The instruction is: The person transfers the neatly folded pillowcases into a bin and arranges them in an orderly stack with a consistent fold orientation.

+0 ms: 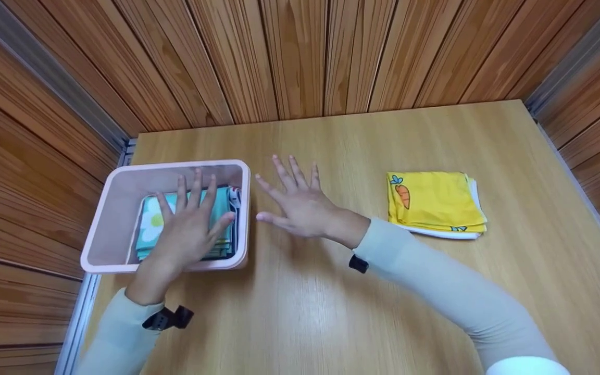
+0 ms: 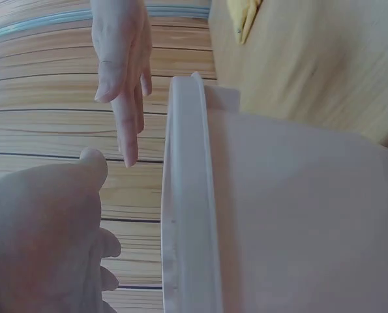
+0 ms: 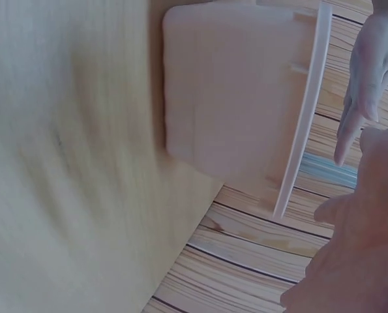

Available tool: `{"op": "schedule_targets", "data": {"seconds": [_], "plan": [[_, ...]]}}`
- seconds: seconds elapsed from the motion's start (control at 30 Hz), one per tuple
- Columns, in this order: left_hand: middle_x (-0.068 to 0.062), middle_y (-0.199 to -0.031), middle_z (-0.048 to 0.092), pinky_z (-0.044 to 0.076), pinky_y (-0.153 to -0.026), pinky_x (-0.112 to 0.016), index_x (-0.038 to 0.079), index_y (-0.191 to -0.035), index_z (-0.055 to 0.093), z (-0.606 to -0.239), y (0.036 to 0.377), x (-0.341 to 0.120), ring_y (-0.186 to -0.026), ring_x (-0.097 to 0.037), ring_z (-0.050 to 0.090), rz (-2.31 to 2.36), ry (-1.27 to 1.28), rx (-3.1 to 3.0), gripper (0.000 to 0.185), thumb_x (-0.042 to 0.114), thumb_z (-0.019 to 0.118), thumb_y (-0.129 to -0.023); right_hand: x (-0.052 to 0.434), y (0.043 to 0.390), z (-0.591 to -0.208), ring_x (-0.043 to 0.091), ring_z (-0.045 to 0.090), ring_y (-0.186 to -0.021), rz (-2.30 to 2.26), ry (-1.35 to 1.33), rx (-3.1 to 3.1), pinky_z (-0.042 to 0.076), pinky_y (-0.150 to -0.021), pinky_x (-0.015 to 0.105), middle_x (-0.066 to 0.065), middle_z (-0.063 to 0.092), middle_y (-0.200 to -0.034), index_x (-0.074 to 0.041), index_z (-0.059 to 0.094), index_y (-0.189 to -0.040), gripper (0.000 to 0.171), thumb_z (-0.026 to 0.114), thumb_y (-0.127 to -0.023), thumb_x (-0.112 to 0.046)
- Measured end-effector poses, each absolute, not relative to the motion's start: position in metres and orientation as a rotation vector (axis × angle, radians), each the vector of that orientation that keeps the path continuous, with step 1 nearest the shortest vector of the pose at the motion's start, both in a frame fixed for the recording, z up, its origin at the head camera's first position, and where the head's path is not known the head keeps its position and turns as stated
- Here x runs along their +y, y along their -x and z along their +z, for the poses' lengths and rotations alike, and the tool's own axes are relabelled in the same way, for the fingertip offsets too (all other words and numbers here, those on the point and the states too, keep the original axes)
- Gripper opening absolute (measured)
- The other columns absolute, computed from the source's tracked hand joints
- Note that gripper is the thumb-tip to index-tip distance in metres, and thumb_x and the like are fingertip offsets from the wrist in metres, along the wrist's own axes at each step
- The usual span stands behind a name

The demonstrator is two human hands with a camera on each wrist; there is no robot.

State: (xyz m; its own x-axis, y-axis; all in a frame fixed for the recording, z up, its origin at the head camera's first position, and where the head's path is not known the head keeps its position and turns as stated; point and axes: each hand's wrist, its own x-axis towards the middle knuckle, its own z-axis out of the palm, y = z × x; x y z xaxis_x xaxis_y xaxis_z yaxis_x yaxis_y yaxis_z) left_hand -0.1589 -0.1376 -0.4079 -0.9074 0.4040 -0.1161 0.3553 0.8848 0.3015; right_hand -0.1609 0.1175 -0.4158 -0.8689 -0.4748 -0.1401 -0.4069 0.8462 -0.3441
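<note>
A pink plastic bin (image 1: 117, 179) stands at the table's left and holds a stack of folded cloths, the top one teal with a white flower (image 1: 151, 224). My left hand (image 1: 188, 226) lies flat with spread fingers on that stack inside the bin. My right hand (image 1: 295, 200) hovers open, fingers spread, just right of the bin's wall, holding nothing. In the left wrist view the bin's rim (image 2: 187, 195) runs down the middle, with the right hand's fingers (image 2: 125, 78) beyond it. The right wrist view shows the bin's outer wall (image 3: 233, 91).
A folded yellow cloth with a carrot print (image 1: 433, 203) lies on a white one at the table's right. The wooden table (image 1: 331, 312) is boxed in by wood-slat walls (image 1: 279, 52) at the back and both sides.
</note>
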Motion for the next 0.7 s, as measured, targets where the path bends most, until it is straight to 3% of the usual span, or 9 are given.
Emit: {"op": "schedule_targets", "data": {"seconds": [0.23,0.7], "plan": [[-0.017,-0.17,-0.008,-0.026,-0.108,-0.067,0.011,-0.164,0.007,-0.407,0.166,-0.124,-0.151,-0.044,-0.018,0.383,-0.582,2.872,0.086,0.061,0.04,-0.103,0.132,0.163,-0.422,0.039,-0.02,-0.152,-0.41,0.676,2.792,-0.014,-0.112,0.073,0.011,-0.021,-0.168,-0.029,0.006,-0.164,0.08,0.025,-0.1,-0.073],[-0.015,-0.169,-0.013,-0.013,-0.114,-0.07,0.012,-0.164,0.002,-0.404,0.173,-0.082,-0.152,-0.039,-0.02,0.362,-0.657,2.812,0.087,0.067,0.029,-0.102,0.183,0.161,-0.43,0.038,-0.021,-0.151,-0.508,0.55,2.794,-0.018,-0.111,0.071,0.015,-0.024,-0.166,-0.022,0.009,-0.164,0.078,0.029,-0.103,-0.066]]}}
